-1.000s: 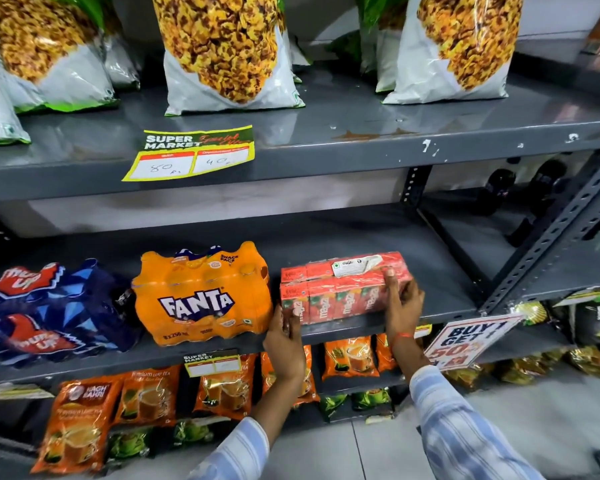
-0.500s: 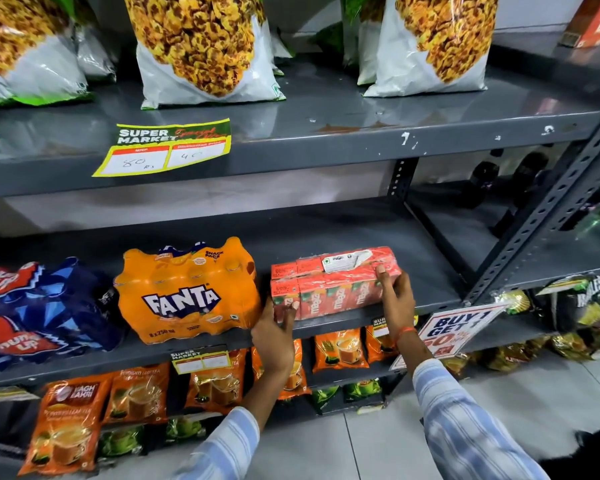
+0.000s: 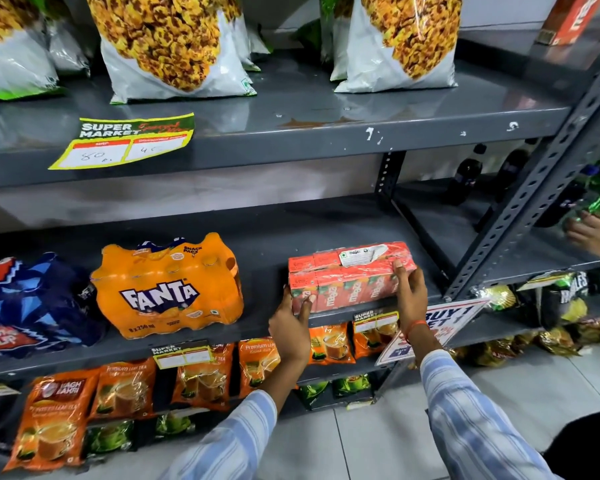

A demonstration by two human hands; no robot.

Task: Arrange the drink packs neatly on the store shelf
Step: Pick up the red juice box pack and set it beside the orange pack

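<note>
A red shrink-wrapped pack of juice cartons (image 3: 349,277) lies on the middle grey shelf (image 3: 267,244), near its front edge. My left hand (image 3: 290,323) grips the pack's left front corner. My right hand (image 3: 411,294) holds its right end, fingers over the top. To the left stands an orange Fanta bottle pack (image 3: 168,285), with a gap between it and the red pack. Dark blue Thums Up packs (image 3: 25,306) sit at the far left of the same shelf.
Snack bags (image 3: 174,46) line the upper shelf above a yellow price tag (image 3: 122,142). Orange tea pouches (image 3: 125,389) hang below. A slotted upright (image 3: 520,209) bounds the shelf at the right, beside a promo sign (image 3: 440,323). Another person's hand (image 3: 596,237) reaches in at the right edge.
The red pack has shifted to the right along the shelf, away from the Fanta pack, with both my hands on it. Another person's hand has appeared at the right edge.
</note>
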